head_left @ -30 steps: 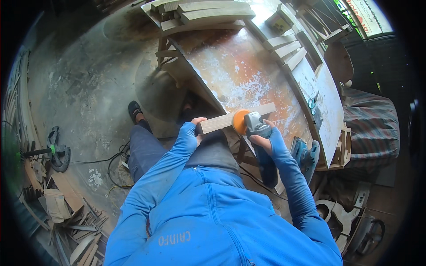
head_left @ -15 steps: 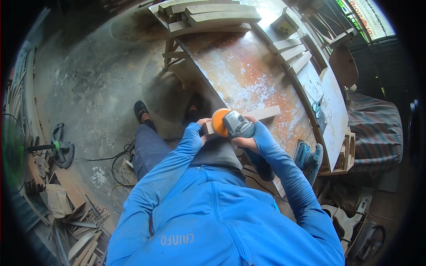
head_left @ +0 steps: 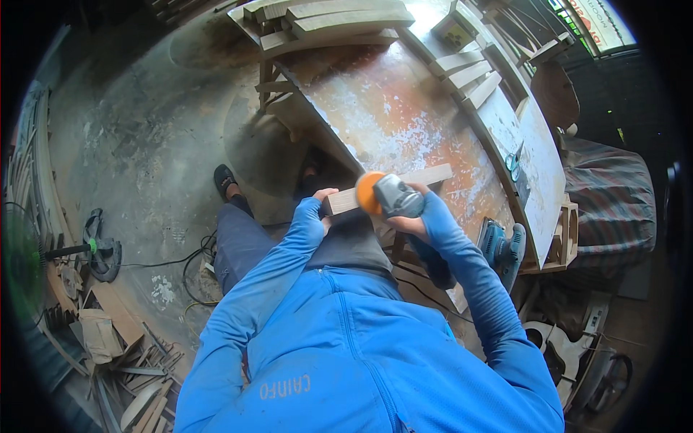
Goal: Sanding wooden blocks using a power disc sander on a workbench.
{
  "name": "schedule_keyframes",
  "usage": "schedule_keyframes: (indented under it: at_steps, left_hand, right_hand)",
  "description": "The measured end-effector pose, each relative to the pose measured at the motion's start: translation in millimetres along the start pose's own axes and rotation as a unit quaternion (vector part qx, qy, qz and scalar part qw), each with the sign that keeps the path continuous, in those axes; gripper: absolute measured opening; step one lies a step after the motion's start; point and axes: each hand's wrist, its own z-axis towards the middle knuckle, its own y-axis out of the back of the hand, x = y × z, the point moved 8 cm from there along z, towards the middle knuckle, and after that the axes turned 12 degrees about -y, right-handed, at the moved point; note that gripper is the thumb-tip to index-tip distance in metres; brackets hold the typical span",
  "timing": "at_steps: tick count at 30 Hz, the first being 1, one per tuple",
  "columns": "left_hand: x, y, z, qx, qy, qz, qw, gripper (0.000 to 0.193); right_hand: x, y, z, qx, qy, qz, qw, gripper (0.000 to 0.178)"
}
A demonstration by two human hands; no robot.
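Note:
My left hand (head_left: 317,206) grips the near-left end of a pale wooden bar (head_left: 432,174), thumb on top and fingers below. The bar slants away to the right, its far end over the worktable. In my right hand (head_left: 420,216) is an angle grinder (head_left: 399,196) with a grey head, its fingers wrapped round the body. The grinder's orange disc (head_left: 369,192) meets the bar's upper face a short way from my left hand; its edge looks blurred. The bar's middle is hidden behind the tool.
Curved wooden pieces (head_left: 346,23) are stacked on the worktable's (head_left: 375,108) far end. Shorter blocks (head_left: 469,76) and a blue sander (head_left: 502,249) lie along its right side. A cable (head_left: 189,261) trails over the floor at left, near a fan (head_left: 72,249) and wood scraps (head_left: 144,361).
The grinder has shifted a little to the right along the bar, uncovering more wood beside my left hand. My left hand keeps its hold on the bar's end, slightly further left.

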Motion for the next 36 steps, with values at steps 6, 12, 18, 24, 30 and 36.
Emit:
schedule_keyframes:
  at_steps: [6, 12, 18, 24, 30, 36]
  left_hand:
    - [12.5, -0.6, -1.1, -0.012, -0.029, 0.088, 0.996, 0.054]
    - [-5.1, 0.7, 0.4, -0.007, -0.005, 0.093, 0.996, 0.054]
    - [7.0, -0.8, -1.5, 0.003, 0.026, 0.082, 0.996, 0.054]
    - [7.5, 0.6, -2.0, -0.012, -0.028, 0.076, 0.997, 0.053]
    - [10.8, -2.1, -3.2, -0.005, -0.010, 0.041, 0.999, 0.054]
    - [3.7, -3.1, -0.7, -0.001, 0.007, 0.033, 0.999, 0.055]
  right_hand:
    - [-23.1, 20.7, -11.3, -0.069, -0.013, 0.007, 0.997, 0.095]
    - [12.3, -36.7, -4.1, 0.051, 0.051, -0.040, 0.997, 0.090]
    - [10.1, -23.0, 0.3, 0.029, 0.042, -0.035, 0.998, 0.090]
    - [-31.8, 27.2, -15.7, -0.085, -0.016, 0.015, 0.996, 0.091]
    - [-2.2, -13.9, -24.3, -0.024, 0.008, 0.006, 1.000, 0.092]
    - [-0.2, -22.6, -16.6, -0.007, 0.035, -0.072, 0.997, 0.092]
